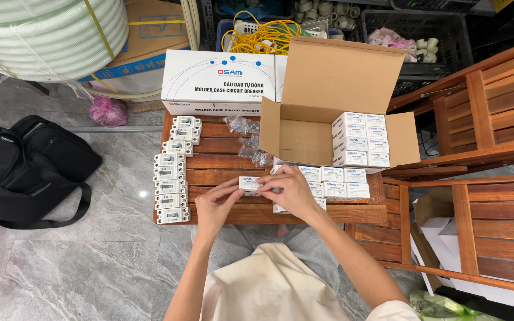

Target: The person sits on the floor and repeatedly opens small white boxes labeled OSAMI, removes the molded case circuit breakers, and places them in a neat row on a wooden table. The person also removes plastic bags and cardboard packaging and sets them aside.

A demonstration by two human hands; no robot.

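A small white carton [249, 183] is held above the slatted wooden surface [221, 161] by the left hand [216, 205] and the right hand [291, 189], the fingers of each grip being closed on one of its ends. A column of white circuit breakers [171, 181] is laid just left of the hands. More small cartons are stacked in the open cardboard box [304, 139] behind them.

The hands [257, 193] cover most of the small white box [249, 183], perhaps hiding its flaps.
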